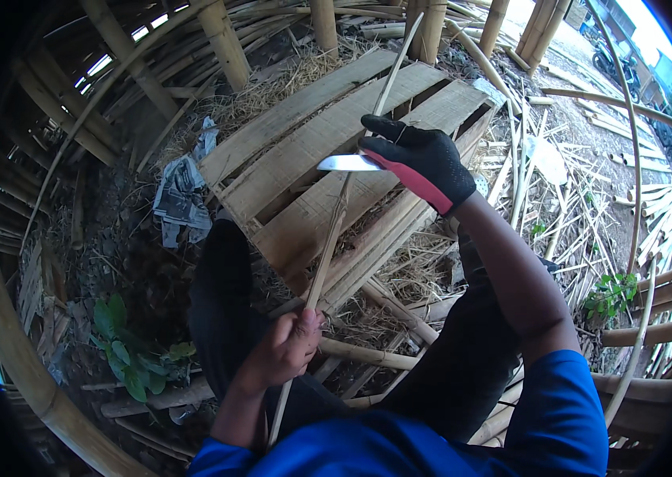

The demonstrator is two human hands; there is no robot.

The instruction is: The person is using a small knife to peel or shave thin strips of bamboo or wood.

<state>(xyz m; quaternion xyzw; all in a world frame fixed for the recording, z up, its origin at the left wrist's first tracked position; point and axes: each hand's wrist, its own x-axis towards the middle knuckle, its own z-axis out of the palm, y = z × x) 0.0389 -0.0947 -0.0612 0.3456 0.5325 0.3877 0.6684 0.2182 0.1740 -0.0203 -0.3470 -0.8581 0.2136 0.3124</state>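
My bare left hand [285, 348] is closed around the lower part of a long, thin bamboo strip [326, 262]. The strip slants from beside my lap up across the slatted wooden crate [272, 176] and past its far edge. A black and red work glove covers my right hand [425, 161], which is closed on a knife [347, 163]. The glove hides the knife's handle; the bright blade points left and lies across the strip over the crate top. Whether the edge bites into the strip, I cannot tell.
Bamboo posts [224, 49] and piled poles stand beyond the crate. Crumpled newspaper [183, 199] lies at its left, near a leafy plant [131, 354]. Shavings and split strips [662, 246] litter the ground on the right. A thick curved pole [42, 389] runs along the left.
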